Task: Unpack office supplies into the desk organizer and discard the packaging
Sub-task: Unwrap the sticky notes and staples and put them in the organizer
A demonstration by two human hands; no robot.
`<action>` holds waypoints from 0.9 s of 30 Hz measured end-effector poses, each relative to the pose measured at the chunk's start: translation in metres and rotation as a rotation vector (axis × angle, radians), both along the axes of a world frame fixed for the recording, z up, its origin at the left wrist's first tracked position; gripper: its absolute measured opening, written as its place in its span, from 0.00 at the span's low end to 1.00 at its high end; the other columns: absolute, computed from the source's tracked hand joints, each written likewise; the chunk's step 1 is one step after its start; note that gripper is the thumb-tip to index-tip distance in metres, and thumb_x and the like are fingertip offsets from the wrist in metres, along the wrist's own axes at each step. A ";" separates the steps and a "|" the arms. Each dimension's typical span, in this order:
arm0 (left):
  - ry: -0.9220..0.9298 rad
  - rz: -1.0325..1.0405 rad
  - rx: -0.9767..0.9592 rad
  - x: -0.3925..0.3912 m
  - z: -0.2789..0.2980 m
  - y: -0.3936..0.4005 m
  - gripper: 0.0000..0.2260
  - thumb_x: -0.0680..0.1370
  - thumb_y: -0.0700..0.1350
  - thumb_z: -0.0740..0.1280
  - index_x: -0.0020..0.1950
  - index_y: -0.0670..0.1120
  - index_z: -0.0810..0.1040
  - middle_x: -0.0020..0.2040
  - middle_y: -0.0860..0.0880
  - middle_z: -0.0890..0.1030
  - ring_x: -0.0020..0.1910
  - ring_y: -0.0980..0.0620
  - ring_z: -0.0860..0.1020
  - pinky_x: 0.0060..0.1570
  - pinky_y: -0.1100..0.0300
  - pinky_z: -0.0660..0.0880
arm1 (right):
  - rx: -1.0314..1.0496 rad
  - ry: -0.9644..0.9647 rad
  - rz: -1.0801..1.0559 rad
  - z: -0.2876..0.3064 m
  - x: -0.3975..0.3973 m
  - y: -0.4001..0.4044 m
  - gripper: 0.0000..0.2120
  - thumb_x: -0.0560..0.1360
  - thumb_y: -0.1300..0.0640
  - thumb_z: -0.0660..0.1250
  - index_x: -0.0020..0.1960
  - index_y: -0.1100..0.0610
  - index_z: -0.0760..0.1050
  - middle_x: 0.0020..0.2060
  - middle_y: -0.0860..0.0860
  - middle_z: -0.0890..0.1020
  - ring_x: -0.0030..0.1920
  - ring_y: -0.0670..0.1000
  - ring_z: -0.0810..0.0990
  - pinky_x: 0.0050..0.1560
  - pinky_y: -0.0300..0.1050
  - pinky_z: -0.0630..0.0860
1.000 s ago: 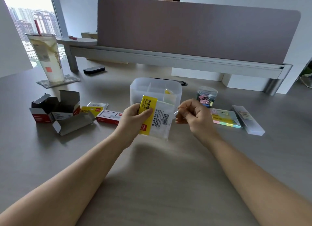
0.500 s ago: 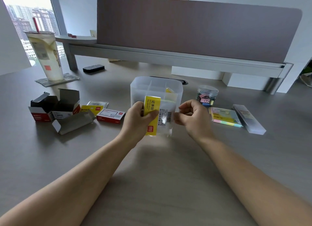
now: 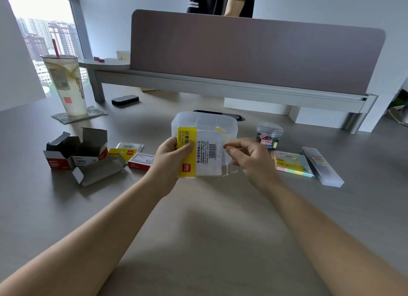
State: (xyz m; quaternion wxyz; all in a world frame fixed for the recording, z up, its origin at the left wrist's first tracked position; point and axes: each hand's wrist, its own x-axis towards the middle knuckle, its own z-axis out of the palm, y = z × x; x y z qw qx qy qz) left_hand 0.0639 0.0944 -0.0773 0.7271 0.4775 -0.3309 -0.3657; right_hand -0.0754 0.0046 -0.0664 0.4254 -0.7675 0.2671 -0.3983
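Note:
My left hand (image 3: 171, 157) grips a clear plastic sticky-note packet (image 3: 199, 155) by its yellow label strip, holding it upright just in front of the translucent desk organizer (image 3: 189, 122). My right hand (image 3: 250, 157) pinches the packet's clear right edge between thumb and forefinger. The organizer has dividers, and something yellow shows inside it. Whether the packet still holds notes is unclear.
Left of my hands lie opened red-and-black cardboard boxes (image 3: 75, 152), a small red box (image 3: 141, 161) and a yellow packet (image 3: 117, 152). To the right sit a jar of coloured clips (image 3: 269, 135), a coloured sticky-note pad (image 3: 291, 163) and a clear case (image 3: 322, 166). A drink cup (image 3: 66, 86) stands far left; a person stands behind the divider.
The packet has been turned more upright and square to me, and my right hand has shifted to pinch its right edge. My view has tilted upward.

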 end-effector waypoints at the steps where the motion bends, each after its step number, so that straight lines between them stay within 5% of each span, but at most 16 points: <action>1: -0.006 -0.009 0.000 0.000 0.002 0.000 0.06 0.76 0.38 0.60 0.44 0.46 0.75 0.42 0.49 0.80 0.33 0.57 0.81 0.32 0.62 0.80 | 0.033 -0.001 0.038 0.003 0.002 0.000 0.07 0.73 0.59 0.63 0.39 0.51 0.77 0.45 0.53 0.79 0.39 0.43 0.76 0.40 0.32 0.75; 4: -0.052 -0.015 0.010 0.002 0.009 0.000 0.05 0.76 0.38 0.60 0.44 0.47 0.74 0.41 0.49 0.80 0.36 0.55 0.81 0.32 0.62 0.79 | 0.155 0.008 0.115 0.011 0.009 -0.001 0.06 0.73 0.54 0.64 0.38 0.51 0.76 0.40 0.52 0.81 0.40 0.47 0.77 0.36 0.33 0.75; 8: -0.122 0.027 -0.004 0.010 0.019 0.001 0.04 0.76 0.38 0.60 0.43 0.45 0.73 0.40 0.49 0.79 0.36 0.54 0.79 0.33 0.61 0.79 | 0.299 -0.045 0.163 0.019 0.023 -0.006 0.06 0.71 0.54 0.66 0.37 0.55 0.76 0.38 0.52 0.81 0.45 0.51 0.77 0.55 0.51 0.74; 13: -0.194 0.122 0.000 0.030 0.032 -0.006 0.05 0.76 0.38 0.60 0.41 0.44 0.71 0.40 0.48 0.78 0.38 0.50 0.78 0.31 0.61 0.78 | 0.341 -0.059 0.223 0.029 0.047 -0.018 0.05 0.71 0.56 0.67 0.39 0.57 0.77 0.37 0.50 0.81 0.42 0.49 0.78 0.49 0.44 0.73; 19: -0.202 0.168 0.008 0.057 0.049 -0.032 0.03 0.76 0.39 0.61 0.43 0.43 0.72 0.41 0.47 0.78 0.42 0.48 0.77 0.44 0.51 0.75 | 0.347 -0.086 0.192 0.048 0.079 -0.045 0.05 0.69 0.58 0.68 0.36 0.57 0.77 0.30 0.47 0.82 0.39 0.48 0.78 0.46 0.43 0.73; 27: -0.151 0.154 -0.022 0.075 0.060 -0.058 0.03 0.77 0.39 0.60 0.44 0.44 0.71 0.46 0.45 0.77 0.46 0.45 0.76 0.45 0.52 0.75 | 0.475 -0.136 0.166 0.062 0.084 -0.081 0.05 0.71 0.59 0.66 0.42 0.62 0.75 0.40 0.55 0.80 0.42 0.52 0.78 0.40 0.38 0.76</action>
